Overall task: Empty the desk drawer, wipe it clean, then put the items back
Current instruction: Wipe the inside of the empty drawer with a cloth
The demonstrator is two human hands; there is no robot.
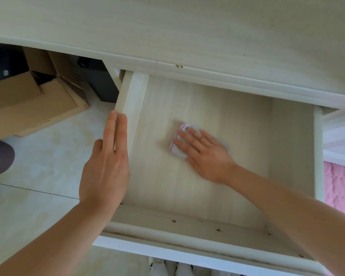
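The drawer (217,108) stands pulled well out from under the pale desk top (167,26). It is a shallow, light wood-grain box with whitish side walls, and small screw heads show along the inside of its front wall. Its floor is bare except for one thing. The cloth (176,149) lies flat on that floor, near the middle and a little toward the left wall. It is small and folded or bunched, white-grey with pink-red stripes or edging; it is blurred, so the pattern may be either. Only its left part shows, since fingers cover the remainder.
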